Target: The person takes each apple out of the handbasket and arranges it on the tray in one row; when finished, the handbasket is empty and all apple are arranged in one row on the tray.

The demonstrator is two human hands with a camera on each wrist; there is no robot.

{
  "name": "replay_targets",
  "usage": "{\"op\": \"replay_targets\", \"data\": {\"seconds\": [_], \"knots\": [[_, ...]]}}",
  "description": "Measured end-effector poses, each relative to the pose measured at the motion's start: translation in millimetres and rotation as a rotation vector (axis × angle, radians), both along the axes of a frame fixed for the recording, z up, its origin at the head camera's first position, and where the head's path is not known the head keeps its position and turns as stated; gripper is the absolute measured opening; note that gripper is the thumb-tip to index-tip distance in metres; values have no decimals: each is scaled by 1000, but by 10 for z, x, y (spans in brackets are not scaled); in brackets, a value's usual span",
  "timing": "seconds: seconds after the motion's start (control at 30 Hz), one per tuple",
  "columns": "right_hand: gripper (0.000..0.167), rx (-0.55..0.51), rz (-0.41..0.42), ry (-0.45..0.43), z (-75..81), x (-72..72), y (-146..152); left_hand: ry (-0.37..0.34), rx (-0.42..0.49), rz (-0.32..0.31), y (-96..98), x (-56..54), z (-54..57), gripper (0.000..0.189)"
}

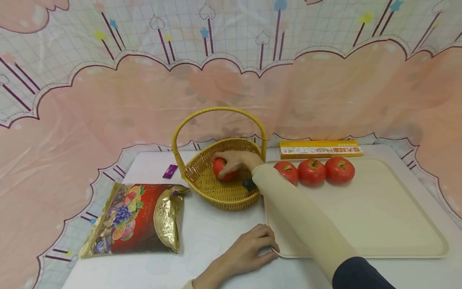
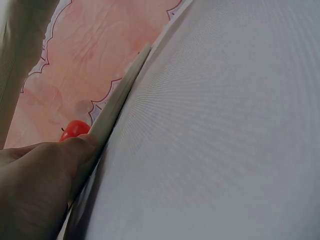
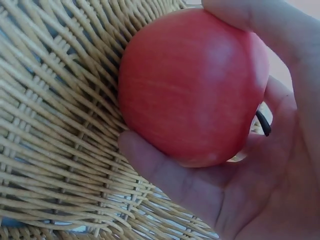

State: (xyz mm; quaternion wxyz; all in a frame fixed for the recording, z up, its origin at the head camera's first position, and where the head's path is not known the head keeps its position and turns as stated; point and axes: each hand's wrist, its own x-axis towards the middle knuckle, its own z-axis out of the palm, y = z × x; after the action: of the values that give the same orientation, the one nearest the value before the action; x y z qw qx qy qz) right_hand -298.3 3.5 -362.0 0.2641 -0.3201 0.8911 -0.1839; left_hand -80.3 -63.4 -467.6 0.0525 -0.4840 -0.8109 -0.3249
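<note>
Inside the yellow wicker basket, my right hand holds a red apple, its fingers and thumb curled around the sides. The right wrist view shows the apple against the woven wall, its dark stem toward the palm. My left hand grips the near left corner of the beige tray; in the left wrist view its thumb lies along the tray's rim. Three more red apples stand in a row along the tray's far side, the leftmost apple partly hidden by my right sleeve.
A red and gold candy bag lies left of the basket, with a small purple wrapped candy behind it. Behind the tray lies a yellow pasta box. The basket's tall handle arches over it, before a patterned cloth backdrop.
</note>
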Motion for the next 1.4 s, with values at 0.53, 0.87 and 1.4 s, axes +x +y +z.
{"op": "replay_targets", "data": {"seconds": [0.53,0.87,1.4], "knots": [[69,17,38,47,51,87,59,35,-2,7,4,-11,-34,5],[70,30,9,74,163,163,95,38,-2,2,1,-18,-29,5],[70,-11,51,172,303,316,287,37,0,10,1,-4,-22,4]]}}
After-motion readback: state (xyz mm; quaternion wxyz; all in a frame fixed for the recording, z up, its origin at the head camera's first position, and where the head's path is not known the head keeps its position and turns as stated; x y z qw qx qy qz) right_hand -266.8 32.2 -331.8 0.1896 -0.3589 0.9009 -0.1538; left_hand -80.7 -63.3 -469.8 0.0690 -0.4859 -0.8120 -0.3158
